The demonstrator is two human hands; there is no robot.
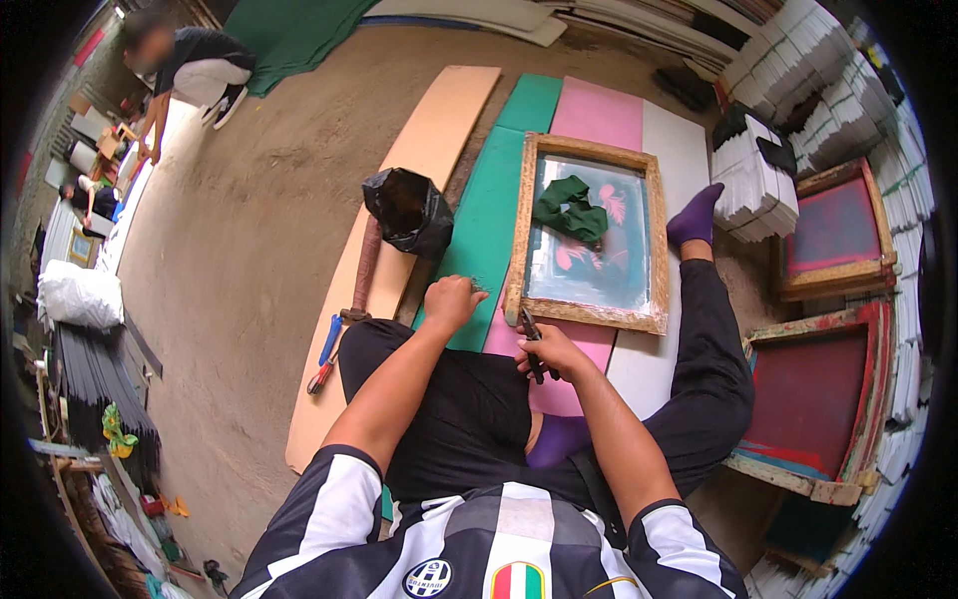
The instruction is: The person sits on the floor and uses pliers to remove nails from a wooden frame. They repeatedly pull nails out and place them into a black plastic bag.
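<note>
My right hand (pixel 559 351) is closed round black-handled pliers (pixel 530 334) beside the near left corner of a wooden-framed printing screen (pixel 517 235). A crumpled dark green cloth (pixel 571 210) lies on the screen's mesh, which has pink and white patches. My left hand (pixel 452 303) is closed over the green board (pixel 489 230), its fingertips pressed together. A few thin dark bits (pixel 478 285) show by those fingertips, too small to name. Past the left hand stands an open black plastic bag (pixel 409 215).
A hammer (pixel 366 265), a blue-handled tool (pixel 330 339) and a red-handled tool (pixel 320 377) lie left of my leg. More framed screens (pixel 818 399) lean at the right, near stacked white sheets (pixel 753 180). Another person (pixel 205 65) crouches at the far left.
</note>
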